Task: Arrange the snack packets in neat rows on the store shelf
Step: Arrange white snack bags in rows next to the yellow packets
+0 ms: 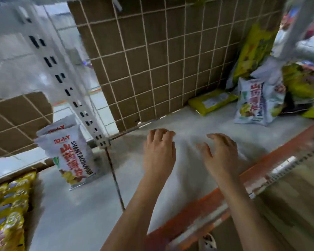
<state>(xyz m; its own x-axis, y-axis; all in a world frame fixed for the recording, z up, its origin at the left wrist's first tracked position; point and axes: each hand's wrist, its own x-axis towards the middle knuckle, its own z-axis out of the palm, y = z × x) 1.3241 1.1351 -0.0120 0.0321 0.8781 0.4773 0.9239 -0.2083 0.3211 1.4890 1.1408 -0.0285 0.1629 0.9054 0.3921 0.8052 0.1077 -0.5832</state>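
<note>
- Left hand (159,151), right hand (219,154): holding nothing, fingers loosely spread over pale-grey metal shelf (198,122), likely between packets.
- White and yellow plastic snack packets (256,102): heaped at right, awaiting rows.

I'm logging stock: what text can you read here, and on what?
"SHANYAO...PIAN", middle letters unclear: left white snack packet.
Ends "PIAN", rest blurred: right white snack packet.
Red Chinese characters on both: too blurred.
Flat yellow packet label, shelf edge strip: unreadable.
</note>
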